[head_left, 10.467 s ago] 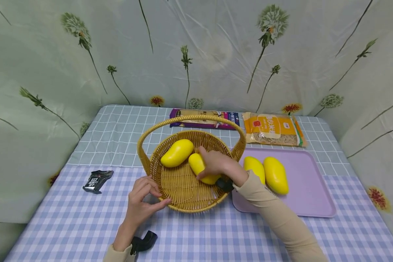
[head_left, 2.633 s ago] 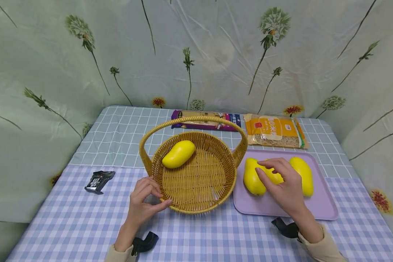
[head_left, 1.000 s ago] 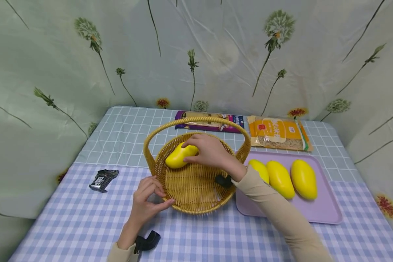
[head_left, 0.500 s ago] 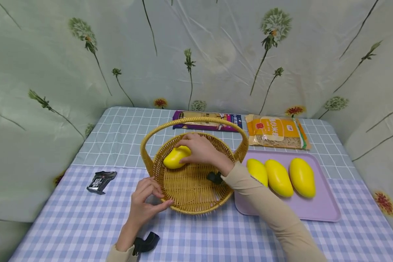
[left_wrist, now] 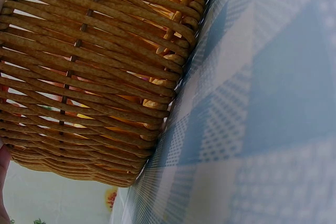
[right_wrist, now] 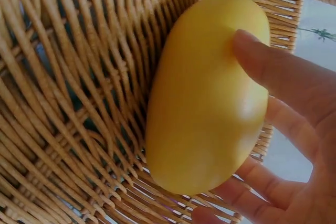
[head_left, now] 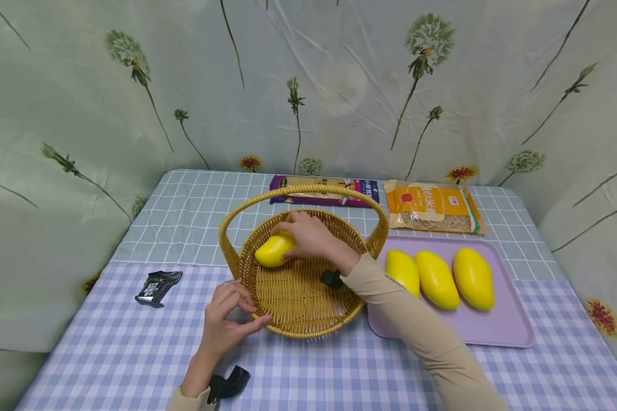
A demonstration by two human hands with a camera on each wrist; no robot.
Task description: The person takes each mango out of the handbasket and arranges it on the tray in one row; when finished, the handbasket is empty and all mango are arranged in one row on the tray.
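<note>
A round wicker basket (head_left: 298, 305) with a tall arched handle stands mid-table. My left hand (head_left: 228, 317) pinches its near-left rim, thumb along the edge; the left wrist view shows mostly the basket's woven side (left_wrist: 94, 77). Inside, against the far-left wall, lies a yellow mango (head_left: 272, 253). My right hand (head_left: 308, 233) reaches in under the handle and grips this mango, thumb on one side and fingers round the other, as the right wrist view shows. To the right, three more mangoes (head_left: 437, 279) lie side by side on a lilac tray (head_left: 499, 325); my right sleeve passes over the tray's left part.
Behind the basket lies a purple noodle packet (head_left: 324, 197). An orange bag of grain (head_left: 434, 208) sits beyond the tray. At left on the checked cloth is a small black packet (head_left: 157, 288). A flowered curtain hangs behind the table.
Earlier two mangoes were in the basket and two on the tray; one has since gone to the tray. My right hand then came back to the basket's last mango. The left hand stayed put.
</note>
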